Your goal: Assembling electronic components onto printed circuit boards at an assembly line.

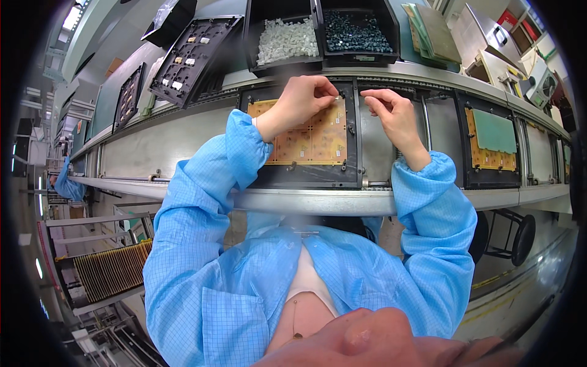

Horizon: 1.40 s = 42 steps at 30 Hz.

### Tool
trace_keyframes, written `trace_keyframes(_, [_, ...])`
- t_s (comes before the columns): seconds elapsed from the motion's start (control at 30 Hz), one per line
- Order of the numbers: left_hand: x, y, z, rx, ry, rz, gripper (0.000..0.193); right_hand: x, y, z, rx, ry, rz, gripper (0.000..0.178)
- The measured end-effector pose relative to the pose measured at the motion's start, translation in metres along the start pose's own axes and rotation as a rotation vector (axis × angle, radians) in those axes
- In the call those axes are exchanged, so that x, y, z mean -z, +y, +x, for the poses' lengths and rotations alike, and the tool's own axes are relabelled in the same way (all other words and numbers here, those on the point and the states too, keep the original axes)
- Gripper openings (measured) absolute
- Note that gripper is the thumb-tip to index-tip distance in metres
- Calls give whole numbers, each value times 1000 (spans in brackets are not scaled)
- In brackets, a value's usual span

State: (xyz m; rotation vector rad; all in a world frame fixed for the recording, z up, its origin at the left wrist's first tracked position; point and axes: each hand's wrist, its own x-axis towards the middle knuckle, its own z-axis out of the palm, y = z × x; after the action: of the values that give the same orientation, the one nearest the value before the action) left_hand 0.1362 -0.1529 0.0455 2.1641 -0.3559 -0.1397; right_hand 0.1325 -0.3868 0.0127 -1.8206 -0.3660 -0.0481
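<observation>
A yellow-brown circuit board (312, 144) lies in a black carrier frame (306, 177) in front of me. Over its far edge is my left hand (298, 103), thumb and fingers pinched together by the board's far right corner. Whatever that pinch holds, if anything, is too small to make out. Just right of the carrier, my right hand (394, 117) hovers with index finger and thumb slightly apart and the other fingers curled. Nothing shows between its fingertips.
Beyond the conveyor rail stand a bin of white parts (287, 41) and a bin of dark blue parts (358, 30). A black tray (189, 61) leans at the left. Rightward, a green sheet (494, 131) covers part of another board. A rack (113, 269) stands lower left.
</observation>
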Motion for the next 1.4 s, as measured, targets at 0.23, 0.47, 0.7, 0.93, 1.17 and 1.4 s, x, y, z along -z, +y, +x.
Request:
trace_keyframes(0.23, [-10, -9, 11, -221, 146, 368, 15, -4, -5, 0, 76, 28, -47, 17])
trace_keyframes(0.47, [-4, -4, 16, -152, 80, 345, 13, -6, -8, 0, 126, 35, -124, 16])
trace_keyframes(0.7, [-8, -6, 15, -199, 98, 439, 14, -7, -5, 0, 124, 32, -112, 16])
trace_keyframes(0.93, [-12, -14, 14, -65, 107, 169, 14, -7, -2, 0, 111, 33, -109, 15])
trace_keyframes(1.17, [-11, -12, 16, -72, 117, 196, 15, -7, -6, 3, 128, 35, -102, 15])
trace_keyframes(1.4, [-6, 8, 16, -10, 32, 188, 25, -2, -9, 5, 166, 31, -174, 14])
